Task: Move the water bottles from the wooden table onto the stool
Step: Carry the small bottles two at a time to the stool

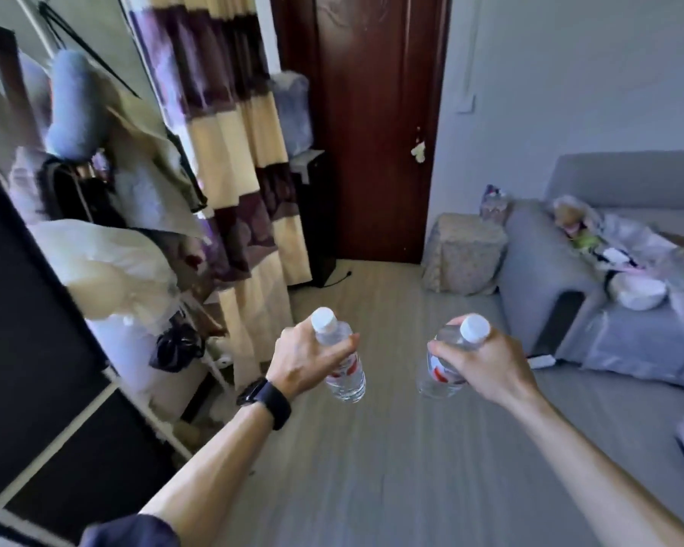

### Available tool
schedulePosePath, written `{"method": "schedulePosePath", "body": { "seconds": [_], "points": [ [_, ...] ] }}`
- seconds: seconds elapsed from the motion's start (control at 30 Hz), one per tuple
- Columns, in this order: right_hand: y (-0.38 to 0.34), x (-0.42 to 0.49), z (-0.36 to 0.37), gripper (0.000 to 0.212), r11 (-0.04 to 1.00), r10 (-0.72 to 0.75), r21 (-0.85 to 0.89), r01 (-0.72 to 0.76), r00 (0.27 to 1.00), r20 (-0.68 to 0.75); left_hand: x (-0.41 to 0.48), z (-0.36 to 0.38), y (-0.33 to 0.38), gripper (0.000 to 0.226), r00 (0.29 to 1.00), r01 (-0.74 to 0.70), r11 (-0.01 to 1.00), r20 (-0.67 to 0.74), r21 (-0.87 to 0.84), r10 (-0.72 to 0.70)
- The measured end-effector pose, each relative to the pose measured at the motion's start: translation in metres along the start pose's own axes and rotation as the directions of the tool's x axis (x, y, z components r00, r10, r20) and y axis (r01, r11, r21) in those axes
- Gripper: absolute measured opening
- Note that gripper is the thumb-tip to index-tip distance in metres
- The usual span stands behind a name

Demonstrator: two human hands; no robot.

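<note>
I carry two clear water bottles with white caps and red-and-white labels over the floor. My left hand [307,359], with a black watch on its wrist, grips the left water bottle [346,379] around its neck. My right hand [480,363] grips the right water bottle [439,377] the same way. Both bottles hang roughly upright in the air, side by side and apart. A stool [464,252] covered in pale patterned cloth stands ahead to the right, beside the sofa arm. The wooden table is out of view.
A grey sofa [538,262] with clothes and a cushion fills the right side. A dark red door [372,124] is straight ahead. A striped curtain [237,152], piled bags and a dark cabinet [28,349] line the left. Grey plank floor [391,448] stretches between.
</note>
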State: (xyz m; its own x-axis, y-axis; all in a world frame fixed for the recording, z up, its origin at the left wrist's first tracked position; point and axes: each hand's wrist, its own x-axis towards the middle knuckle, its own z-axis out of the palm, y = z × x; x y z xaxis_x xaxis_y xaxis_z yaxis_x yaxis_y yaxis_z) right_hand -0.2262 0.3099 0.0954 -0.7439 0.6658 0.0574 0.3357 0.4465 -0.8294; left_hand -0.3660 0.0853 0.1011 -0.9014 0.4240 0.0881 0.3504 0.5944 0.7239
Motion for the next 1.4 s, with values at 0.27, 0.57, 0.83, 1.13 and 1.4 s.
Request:
{"method": "schedulePosePath", "body": {
  "seconds": [0.27, 0.57, 0.83, 1.13, 1.4],
  "points": [
    [0.005, 0.135, -0.043, 0.037, 0.996, 0.091, 0.044, -0.083, 0.971, -0.223, 0.18, 0.038, 0.064, 0.04, 0.974, -0.199, 0.98, 0.114, 0.017, 0.196],
    [0.022, 0.271, -0.07, 0.019, 0.993, 0.109, 0.064, -0.095, 0.955, -0.275, 0.336, 0.094, 0.116, 0.029, 0.942, -0.3, 0.953, 0.172, 0.051, 0.288],
    [0.057, 0.455, -0.086, 0.044, 0.993, 0.112, 0.058, -0.101, 0.962, -0.249, 0.489, 0.163, 0.164, 0.036, 0.936, -0.329, 0.941, 0.162, 0.084, 0.313],
    [0.101, 0.652, -0.099, 0.053, 0.989, 0.15, 0.012, -0.15, 0.968, -0.199, 0.655, 0.239, 0.186, 0.044, 0.961, -0.235, 0.967, 0.173, 0.095, 0.216],
    [0.14, 0.813, -0.07, 0.052, 0.969, 0.244, -0.001, -0.249, 0.95, -0.194, 0.818, 0.325, 0.171, 0.047, 0.946, -0.204, 0.976, 0.271, 0.078, 0.176]
  ]
}}
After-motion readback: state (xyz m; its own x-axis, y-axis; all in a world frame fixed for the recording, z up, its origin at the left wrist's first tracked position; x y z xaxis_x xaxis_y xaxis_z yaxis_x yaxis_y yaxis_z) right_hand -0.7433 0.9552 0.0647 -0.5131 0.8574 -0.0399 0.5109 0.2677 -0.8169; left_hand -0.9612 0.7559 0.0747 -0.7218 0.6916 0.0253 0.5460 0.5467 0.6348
